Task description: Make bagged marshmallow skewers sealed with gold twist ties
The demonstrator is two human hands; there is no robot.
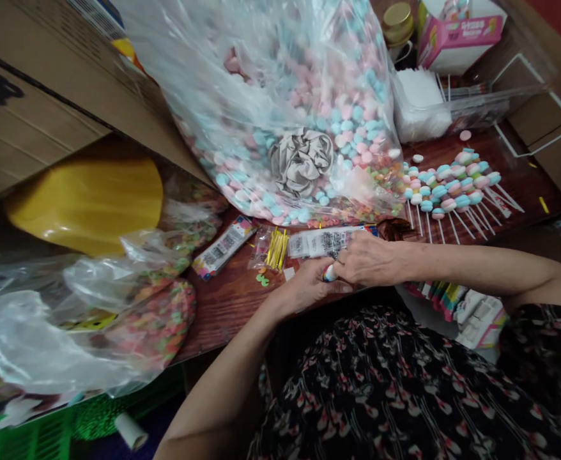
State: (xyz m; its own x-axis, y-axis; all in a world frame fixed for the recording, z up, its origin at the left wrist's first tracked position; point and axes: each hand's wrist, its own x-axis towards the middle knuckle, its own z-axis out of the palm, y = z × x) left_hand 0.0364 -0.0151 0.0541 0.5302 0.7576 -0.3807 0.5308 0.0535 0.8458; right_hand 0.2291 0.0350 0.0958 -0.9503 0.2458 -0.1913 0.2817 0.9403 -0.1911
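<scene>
"Taking the hands as the clock's centre, what lay leftmost?"

"Clear bags of gummy sweets [168, 322], between eight and nine. Nearer, towards ten, came flat printed packs [225, 248] and then yellow ties [276, 249]."

"And at twelve?"

"A big clear bag of pink, blue and white sweets [357, 137]."

"What about the hands themselves?"

"At the centre, by the near edge of the table [223, 313], the left hand [307, 283] grasped a small white piece [329, 273] with a coloured edge. The right hand [364, 259] curled against it; its fingertips were partly hidden, so I could not tell whether it gripped anything."

"How would the piece have handled?"

"So little showed that I could only guess: light, soft, easily dented, more tacky than slippery. Its opposite sides seemed the place for a gentle pinch; a hard squeeze might have flattened it."

"Anything farther right?"

"At two, stick sweets [453, 185] lay clustered, pastel heads away from the person [367, 383], white sticks [453, 229] pointing back. Those sticks looked thin and stiff, and I judged them the safer hold, since the puffy heads would probably have squashed."
</scene>
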